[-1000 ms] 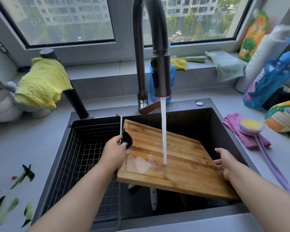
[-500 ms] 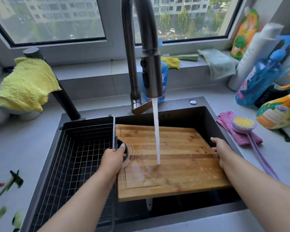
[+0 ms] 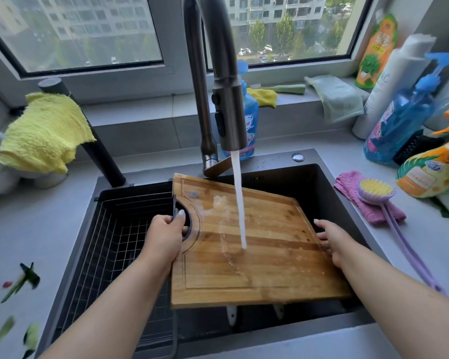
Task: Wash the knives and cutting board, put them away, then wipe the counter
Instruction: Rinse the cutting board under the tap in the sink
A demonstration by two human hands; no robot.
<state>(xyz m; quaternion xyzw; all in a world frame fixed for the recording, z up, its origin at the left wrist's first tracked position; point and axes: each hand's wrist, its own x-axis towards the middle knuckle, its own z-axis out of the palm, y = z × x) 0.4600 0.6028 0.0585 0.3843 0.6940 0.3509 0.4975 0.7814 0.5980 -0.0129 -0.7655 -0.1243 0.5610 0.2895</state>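
Note:
A wooden cutting board (image 3: 267,257) is held over the black sink (image 3: 329,187), under the running tap (image 3: 228,107). Water strikes the board near its middle. My left hand (image 3: 166,235) grips the board's left edge at the round black handle hole. My right hand (image 3: 331,239) holds the right edge, fingers curled under it. Below the board's near edge, two white knife handles (image 3: 231,313) show in the sink; the blades are hidden.
A black wire basket (image 3: 119,244) fills the sink's left part. Vegetable scraps (image 3: 21,281) lie on the left counter. A purple dish brush (image 3: 379,195) on a pink cloth (image 3: 347,185), spray bottles (image 3: 430,172) and a yellow cloth (image 3: 42,130) stand around.
The board has swung and tilted: its left side is now raised toward the tap and its right side lowered. Both hands keep their hold; water still runs.

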